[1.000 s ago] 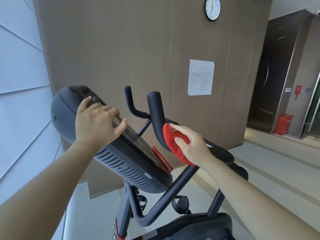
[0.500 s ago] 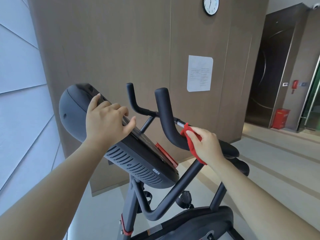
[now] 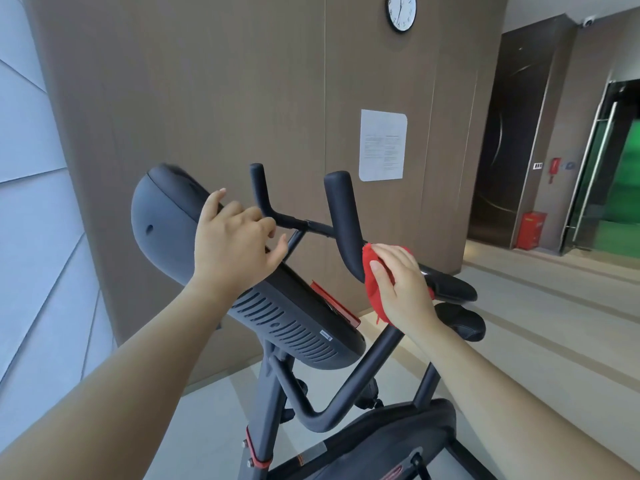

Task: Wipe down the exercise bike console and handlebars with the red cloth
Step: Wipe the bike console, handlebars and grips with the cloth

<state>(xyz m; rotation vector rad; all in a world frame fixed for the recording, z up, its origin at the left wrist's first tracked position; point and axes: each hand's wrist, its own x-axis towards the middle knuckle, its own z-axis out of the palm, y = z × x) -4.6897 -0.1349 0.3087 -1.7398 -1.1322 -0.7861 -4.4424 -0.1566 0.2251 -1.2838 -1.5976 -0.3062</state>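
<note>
The exercise bike's black console (image 3: 166, 220) tilts up at the left, its vented underside (image 3: 287, 323) facing me. My left hand (image 3: 235, 244) holds the console's upper edge, fingers bent over onto the screen side and thumb sticking out. Two black handlebar horns rise behind it, the left horn (image 3: 258, 188) and the thicker right horn (image 3: 341, 216). My right hand (image 3: 401, 289) grips the red cloth (image 3: 375, 296) around the bend at the base of the right horn. Part of the cloth is hidden under my palm.
Two black elbow pads (image 3: 453, 289) sit just right of my right hand. The bike's frame tube (image 3: 353, 386) runs down below. A brown wall panel carries a paper notice (image 3: 382, 145) and a clock (image 3: 401, 10). A red box (image 3: 530, 230) stands by a glass door (image 3: 616, 161).
My right hand slid the red cloth down the right horn to its bend and wrapped around the bar. My left hand stayed on the console.
</note>
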